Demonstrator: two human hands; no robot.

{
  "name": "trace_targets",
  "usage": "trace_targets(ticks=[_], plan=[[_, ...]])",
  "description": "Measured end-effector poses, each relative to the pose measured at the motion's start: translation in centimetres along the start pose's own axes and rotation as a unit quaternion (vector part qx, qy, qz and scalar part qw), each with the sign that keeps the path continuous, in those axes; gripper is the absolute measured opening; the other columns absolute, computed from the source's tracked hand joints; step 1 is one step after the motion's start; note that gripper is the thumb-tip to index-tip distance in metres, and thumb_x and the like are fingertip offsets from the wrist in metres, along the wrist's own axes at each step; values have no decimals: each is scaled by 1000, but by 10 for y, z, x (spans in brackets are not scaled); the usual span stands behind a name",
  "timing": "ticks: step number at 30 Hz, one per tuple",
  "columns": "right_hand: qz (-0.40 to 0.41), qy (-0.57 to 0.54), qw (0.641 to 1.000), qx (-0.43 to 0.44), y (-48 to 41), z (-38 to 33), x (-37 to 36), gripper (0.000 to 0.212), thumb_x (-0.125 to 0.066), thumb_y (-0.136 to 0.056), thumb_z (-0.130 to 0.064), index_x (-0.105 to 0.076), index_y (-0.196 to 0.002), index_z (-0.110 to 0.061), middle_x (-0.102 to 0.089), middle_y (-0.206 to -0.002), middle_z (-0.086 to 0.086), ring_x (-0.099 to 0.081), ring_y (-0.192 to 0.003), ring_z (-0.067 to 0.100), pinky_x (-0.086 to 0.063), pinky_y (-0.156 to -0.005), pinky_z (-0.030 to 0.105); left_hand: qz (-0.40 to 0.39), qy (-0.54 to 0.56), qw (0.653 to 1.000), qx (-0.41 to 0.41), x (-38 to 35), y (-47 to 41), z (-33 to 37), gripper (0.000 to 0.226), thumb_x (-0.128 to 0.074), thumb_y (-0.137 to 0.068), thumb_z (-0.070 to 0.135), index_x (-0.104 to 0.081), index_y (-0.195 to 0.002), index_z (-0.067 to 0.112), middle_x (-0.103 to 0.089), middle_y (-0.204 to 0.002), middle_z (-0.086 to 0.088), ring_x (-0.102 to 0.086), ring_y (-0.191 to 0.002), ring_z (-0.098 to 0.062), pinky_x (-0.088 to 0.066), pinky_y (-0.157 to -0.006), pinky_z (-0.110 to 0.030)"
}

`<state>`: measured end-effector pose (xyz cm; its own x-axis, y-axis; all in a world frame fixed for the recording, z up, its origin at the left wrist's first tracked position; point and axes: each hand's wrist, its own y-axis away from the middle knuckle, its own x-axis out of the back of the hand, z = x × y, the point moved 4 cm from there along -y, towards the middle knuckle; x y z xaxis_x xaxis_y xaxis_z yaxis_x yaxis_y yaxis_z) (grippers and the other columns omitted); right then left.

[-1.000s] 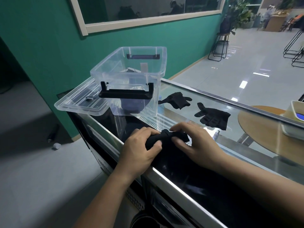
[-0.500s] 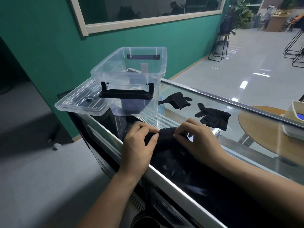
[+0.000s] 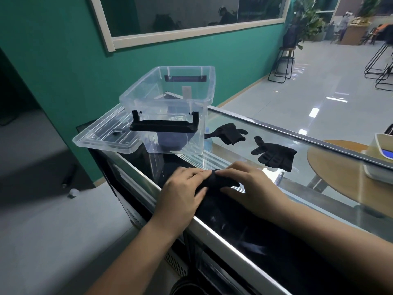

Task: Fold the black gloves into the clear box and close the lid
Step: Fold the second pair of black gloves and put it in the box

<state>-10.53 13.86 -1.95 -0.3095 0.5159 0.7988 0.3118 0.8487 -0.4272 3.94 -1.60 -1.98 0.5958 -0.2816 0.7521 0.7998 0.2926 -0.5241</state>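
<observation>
Black glove (image 3: 221, 181) lies pinched between my left hand (image 3: 182, 192) and right hand (image 3: 253, 188), both pressing it down; slick glass counter (image 3: 244, 145) could let the fold slide open

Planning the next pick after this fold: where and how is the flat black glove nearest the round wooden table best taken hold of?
Grip the flat black glove at its straight cuff edge on the right, coming from above with the right hand. It lies flat on the glass counter top, fingers splayed leftward, so the cuff gives the broadest pinch.
</observation>
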Motion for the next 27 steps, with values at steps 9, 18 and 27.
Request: trace_targets(ticks=[9, 18, 27], plan=[[19, -9, 1000, -20, -12, -16, 15, 34, -87, -91, -22, -77, -121, -35, -65, -103, -22, -62, -88, -10, -48, -77, 7, -16, 0, 995, -94, 27, -15, -1, 38, -79, -97, 13, -76, -135, 18, -77, -119, 4, -68, -112, -18, -59, -99, -39], [130, 39, 989, 50, -101, -68, 95, 20, -86, -91, -21, -82, -111, -23, -72, -93, -6, -65, -72, 14, -55, -72, 31, 70, -52, 980, -176, 123, -100, 3, 37, -83, -94, 10, -79, -131, 13, -81, -120, -5, -72, -107, -26, -57, -99, -38], [129, 55, 990, 21, -205, -69, 109, 21, -83, -87, -20, -85, -108, -22, -75, -84, -6, -63, -76, 11, -38, -63, 5, 51, -49, 989, -127, 161, -182, -38, 31, -82, -94, 19, -82, -124, 25, -82, -108, 2, -73, -99, -21, -57, -93, -37]])
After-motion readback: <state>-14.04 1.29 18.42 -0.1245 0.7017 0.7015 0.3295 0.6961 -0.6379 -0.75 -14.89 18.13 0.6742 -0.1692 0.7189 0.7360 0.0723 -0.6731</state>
